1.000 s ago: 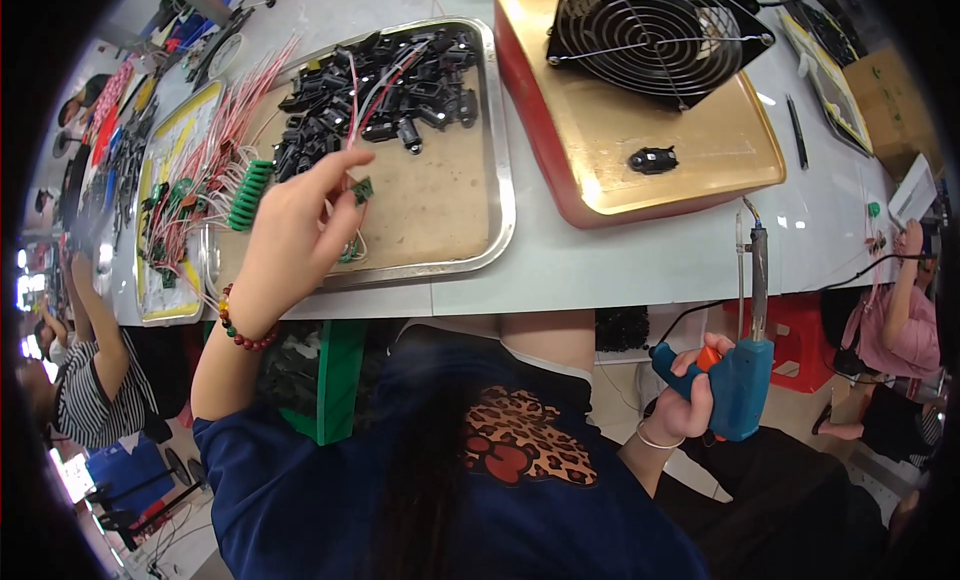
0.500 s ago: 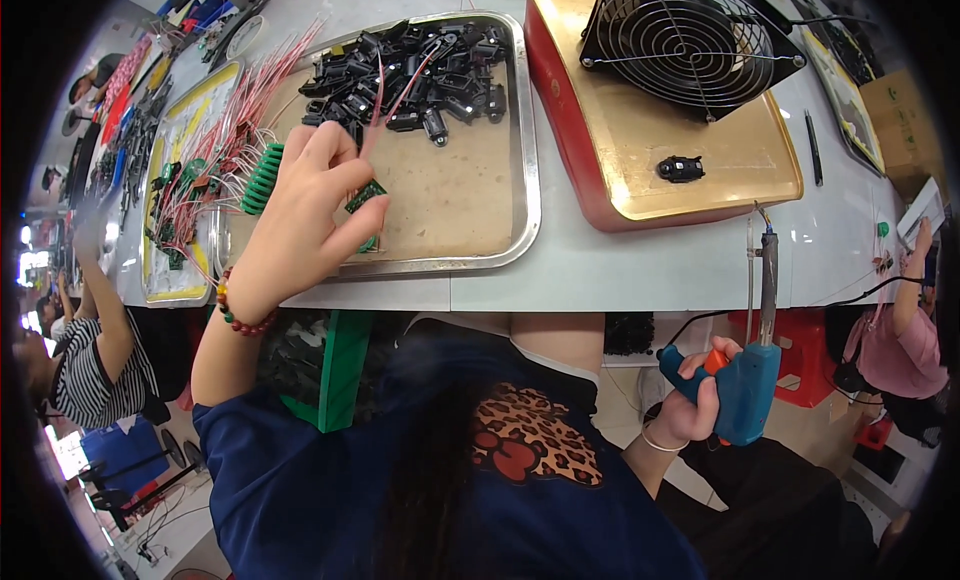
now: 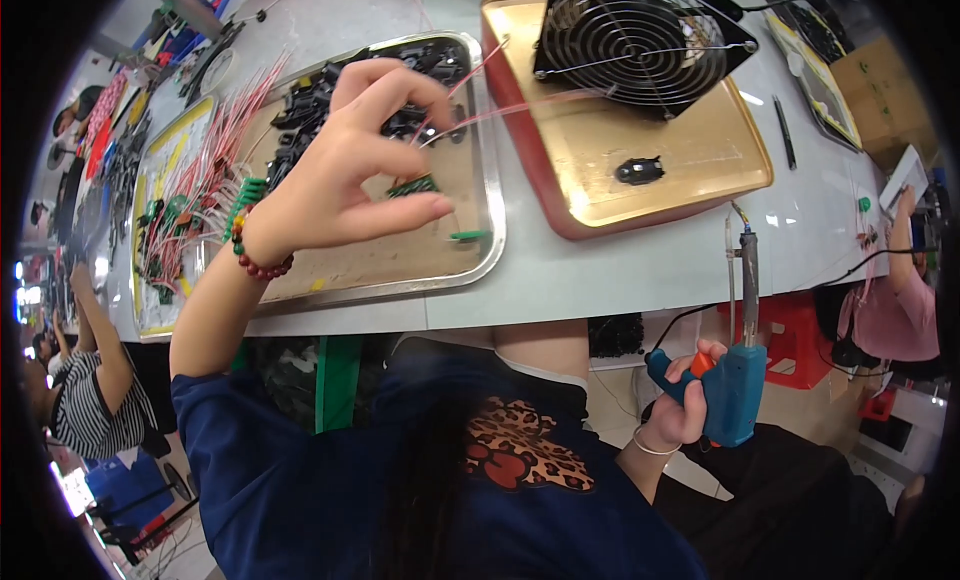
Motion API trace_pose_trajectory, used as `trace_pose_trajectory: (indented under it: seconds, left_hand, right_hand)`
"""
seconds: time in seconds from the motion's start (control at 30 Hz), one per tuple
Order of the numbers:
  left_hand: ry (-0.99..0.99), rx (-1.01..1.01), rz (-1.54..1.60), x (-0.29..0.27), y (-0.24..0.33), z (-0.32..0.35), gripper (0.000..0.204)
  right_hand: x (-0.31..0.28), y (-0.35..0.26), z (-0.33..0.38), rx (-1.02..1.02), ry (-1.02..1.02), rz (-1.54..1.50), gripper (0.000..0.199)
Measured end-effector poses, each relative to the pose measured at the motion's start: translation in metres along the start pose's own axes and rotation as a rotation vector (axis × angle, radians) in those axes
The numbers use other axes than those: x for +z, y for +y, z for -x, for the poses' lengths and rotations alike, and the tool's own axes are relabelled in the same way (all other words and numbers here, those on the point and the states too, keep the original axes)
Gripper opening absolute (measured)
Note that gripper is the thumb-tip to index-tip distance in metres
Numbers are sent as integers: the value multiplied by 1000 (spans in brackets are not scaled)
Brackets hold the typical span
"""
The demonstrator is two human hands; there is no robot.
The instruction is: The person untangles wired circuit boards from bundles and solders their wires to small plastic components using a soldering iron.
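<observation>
Over the metal tray [image 3: 490, 195], my left hand [image 3: 345, 175] is curled around a small green circuit board [image 3: 412, 187] with thin red and white wires trailing to the right. A small green piece [image 3: 467, 236] shows just below the board; whether it is joined to it I cannot tell. Black plastic parts [image 3: 310, 100] lie heaped in the tray, partly hidden behind the hand. My right hand [image 3: 680, 405] grips a blue soldering gun [image 3: 735, 395] with an orange trigger, its tip upward near the tin's front edge. A single black part [image 3: 640, 170] sits on the gold tin [image 3: 590, 195].
A black fan [image 3: 640, 55] with a wire guard stands on the tin. To the left, a yellow-edged tray [image 3: 145, 315] holds wired green boards [image 3: 180, 215]. A black pen [image 3: 784, 133] lies right of the tin. People work at both sides.
My left hand has moved right across the tray with the board, and the wires now reach over the tin. The view has shifted slightly. My right hand keeps its hold on the soldering gun.
</observation>
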State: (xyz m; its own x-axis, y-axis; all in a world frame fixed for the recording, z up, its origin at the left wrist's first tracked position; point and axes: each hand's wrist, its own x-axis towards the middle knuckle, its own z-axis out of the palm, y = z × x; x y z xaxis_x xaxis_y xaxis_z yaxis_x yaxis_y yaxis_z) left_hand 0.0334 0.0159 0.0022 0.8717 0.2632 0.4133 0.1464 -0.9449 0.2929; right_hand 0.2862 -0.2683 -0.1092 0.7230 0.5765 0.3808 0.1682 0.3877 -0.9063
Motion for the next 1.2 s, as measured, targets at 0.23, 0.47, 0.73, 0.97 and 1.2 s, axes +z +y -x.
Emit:
trace_pose_trajectory:
  seconds: [0.23,0.47,0.73,0.97,1.2]
  left_hand:
    - [132,127,-64,-18,28,33,22]
    - [33,-408,731,-28,36,47,16]
    - [-251,-406,712,10,10,-37,18]
    - [-211,-208,578,37,15,-69,18]
    - [-173,-153,455,43,8,-87,25]
  right_hand:
    - [-5,-2,2,32,64,50,51]
    - [2,2,2,70,9,-25,51]
    - [8,-5,4,59,-29,-32,50]
    - [5,-16,5,75,-41,-22,50]
    - [15,-22,3,115,-62,20,49]
